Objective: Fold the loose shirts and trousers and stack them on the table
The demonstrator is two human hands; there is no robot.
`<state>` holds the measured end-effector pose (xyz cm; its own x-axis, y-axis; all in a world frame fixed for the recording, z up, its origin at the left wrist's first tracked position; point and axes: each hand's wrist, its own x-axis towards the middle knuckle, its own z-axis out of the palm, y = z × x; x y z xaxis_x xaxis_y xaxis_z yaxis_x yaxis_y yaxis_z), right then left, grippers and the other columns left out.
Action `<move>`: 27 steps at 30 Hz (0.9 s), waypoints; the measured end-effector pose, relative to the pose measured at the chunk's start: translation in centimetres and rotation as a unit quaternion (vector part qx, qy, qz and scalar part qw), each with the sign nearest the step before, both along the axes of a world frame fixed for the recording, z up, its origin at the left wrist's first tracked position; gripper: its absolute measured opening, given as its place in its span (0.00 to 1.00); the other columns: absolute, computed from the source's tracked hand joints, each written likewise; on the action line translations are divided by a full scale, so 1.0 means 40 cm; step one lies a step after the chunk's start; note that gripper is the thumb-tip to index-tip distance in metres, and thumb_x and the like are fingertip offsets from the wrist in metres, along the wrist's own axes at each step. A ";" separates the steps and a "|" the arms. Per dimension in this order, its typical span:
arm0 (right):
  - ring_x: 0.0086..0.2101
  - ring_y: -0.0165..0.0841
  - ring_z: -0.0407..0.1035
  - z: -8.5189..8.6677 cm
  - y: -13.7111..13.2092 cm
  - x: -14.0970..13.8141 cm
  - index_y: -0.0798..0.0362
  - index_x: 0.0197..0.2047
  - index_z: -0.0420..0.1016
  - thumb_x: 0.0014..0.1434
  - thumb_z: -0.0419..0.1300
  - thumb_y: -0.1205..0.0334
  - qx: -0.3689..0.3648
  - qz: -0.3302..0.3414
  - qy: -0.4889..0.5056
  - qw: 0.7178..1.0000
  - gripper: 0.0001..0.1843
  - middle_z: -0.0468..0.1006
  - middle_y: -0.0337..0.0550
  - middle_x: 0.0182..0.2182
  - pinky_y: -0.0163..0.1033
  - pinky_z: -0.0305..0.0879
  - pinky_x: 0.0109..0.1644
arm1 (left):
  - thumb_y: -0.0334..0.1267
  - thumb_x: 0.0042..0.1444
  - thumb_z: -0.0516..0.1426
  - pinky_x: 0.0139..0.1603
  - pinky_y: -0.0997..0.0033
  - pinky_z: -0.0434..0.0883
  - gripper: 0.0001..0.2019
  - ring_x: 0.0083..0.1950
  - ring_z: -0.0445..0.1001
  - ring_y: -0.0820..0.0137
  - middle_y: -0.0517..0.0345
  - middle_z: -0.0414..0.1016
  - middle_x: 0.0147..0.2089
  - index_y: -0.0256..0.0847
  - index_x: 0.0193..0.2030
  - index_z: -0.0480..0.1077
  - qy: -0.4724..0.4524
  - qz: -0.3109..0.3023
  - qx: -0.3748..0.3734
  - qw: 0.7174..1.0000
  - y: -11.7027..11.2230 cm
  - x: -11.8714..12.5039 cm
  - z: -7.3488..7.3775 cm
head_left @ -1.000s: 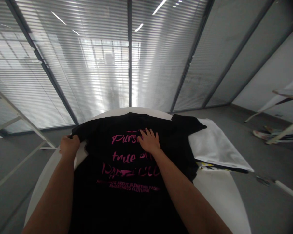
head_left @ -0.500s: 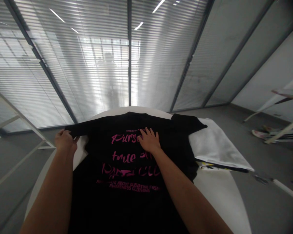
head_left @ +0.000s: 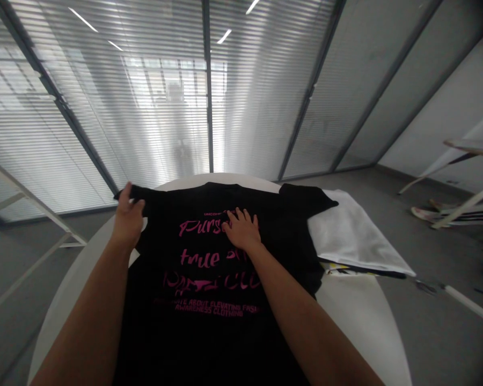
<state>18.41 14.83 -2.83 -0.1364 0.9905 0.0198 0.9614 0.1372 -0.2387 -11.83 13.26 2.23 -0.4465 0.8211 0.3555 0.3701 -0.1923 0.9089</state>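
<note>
A black T-shirt (head_left: 209, 343) with pink lettering lies spread over a round white table (head_left: 358, 327), its collar end away from me. At the left sleeve my left hand (head_left: 127, 222) has its index finger along the sleeve's end and the thumb apart from it; the cloth appears gripped there, with the other fingers partly hidden. My right hand (head_left: 243, 229) rests flat on the upper print, fingers spread, covering some letters. The right sleeve overlaps a white garment (head_left: 354, 230) lying at the table's right side.
Under the white garment shows a dark and yellow patterned edge (head_left: 342, 269). A white metal frame (head_left: 36, 203) stands left of the table. Behind it are glass panels with blinds (head_left: 165, 128). Another rack with a board (head_left: 473, 147) stands at the right, with shoes (head_left: 426, 213) beneath.
My left hand has moved up and to the right, and the left sleeve's end has shifted inward with it. The right hand stays on the print. The view has turned slightly.
</note>
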 end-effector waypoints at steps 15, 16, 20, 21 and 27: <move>0.67 0.47 0.35 -0.001 0.001 0.002 0.44 0.70 0.49 0.65 0.38 0.42 0.002 -0.002 0.004 1.000 0.33 0.45 0.44 0.70 0.60 0.27 0.65 | 0.49 0.64 0.43 0.67 0.48 0.50 0.28 0.71 0.49 0.52 0.46 0.54 0.70 0.42 0.68 0.58 0.496 -0.097 -0.222 0.834 0.015 0.094 -0.150; 0.67 0.47 0.35 -0.001 0.001 0.001 0.44 0.70 0.49 0.65 0.38 0.43 0.002 -0.002 0.004 1.000 0.33 0.45 0.44 0.70 0.60 0.27 0.65 | 0.49 0.64 0.42 0.67 0.49 0.50 0.28 0.71 0.49 0.52 0.47 0.54 0.70 0.43 0.68 0.57 0.502 -0.094 -0.223 0.830 0.013 0.095 -0.147; 0.67 0.47 0.35 0.002 0.000 0.000 0.43 0.69 0.49 0.65 0.38 0.43 0.000 0.002 0.007 1.000 0.33 0.45 0.44 0.70 0.60 0.27 0.65 | 0.47 0.64 0.43 0.67 0.50 0.51 0.27 0.70 0.51 0.55 0.45 0.56 0.69 0.42 0.68 0.57 0.500 -0.086 -0.222 0.833 0.006 0.111 -0.122; 0.67 0.47 0.35 0.003 0.000 -0.001 0.43 0.69 0.50 0.65 0.39 0.43 0.002 0.003 0.008 1.000 0.33 0.45 0.44 0.70 0.60 0.28 0.65 | 0.47 0.64 0.43 0.67 0.50 0.52 0.28 0.70 0.51 0.55 0.44 0.56 0.69 0.41 0.69 0.54 0.497 -0.077 -0.217 0.837 0.003 0.123 -0.116; 0.67 0.48 0.37 0.000 0.000 -0.001 0.44 0.69 0.52 0.64 0.41 0.43 0.017 0.001 0.015 1.000 0.33 0.47 0.46 0.69 0.61 0.28 0.65 | 0.48 0.64 0.42 0.67 0.47 0.50 0.28 0.71 0.50 0.55 0.46 0.54 0.70 0.44 0.70 0.52 0.528 -0.092 -0.168 0.828 -0.036 0.265 -0.123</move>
